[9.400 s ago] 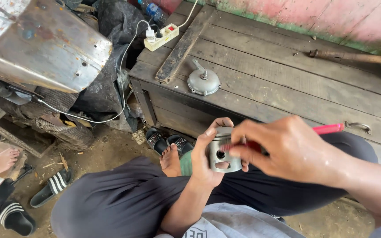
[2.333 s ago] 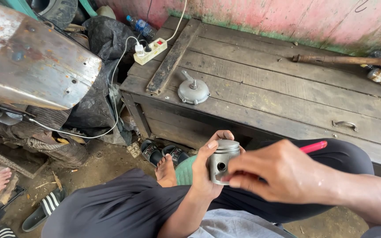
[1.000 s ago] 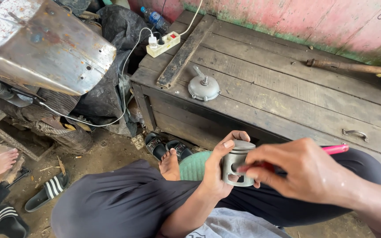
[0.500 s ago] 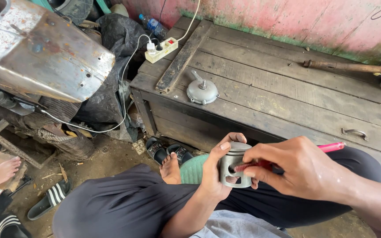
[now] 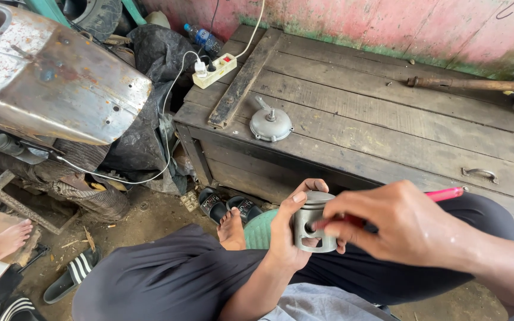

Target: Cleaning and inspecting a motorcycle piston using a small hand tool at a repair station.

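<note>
Head view: left hand (image 5: pixel 287 238) wrapped around a grey metal piston (image 5: pixel 313 223), held upright over the lap, thumb along its side; right hand (image 5: pixel 403 229) closed on a red-handled tool (image 5: pixel 444 194), tip at the piston's side hole. Judgement: work goes best with the piston gripped firm and steady, tool kept in line with the hole, light pressure so the tip does not skid on the skirt. Counts: one piston; one red tool; one round metal cover (image 5: pixel 270 123) on the dark wooden bench (image 5: pixel 388 119); one white power strip (image 5: pixel 213 62); one rusty rod (image 5: pixel 471 84) at the far edge; one drawer handle (image 5: pixel 479 173); two black sandals (image 5: pixel 227 205) below.
</note>
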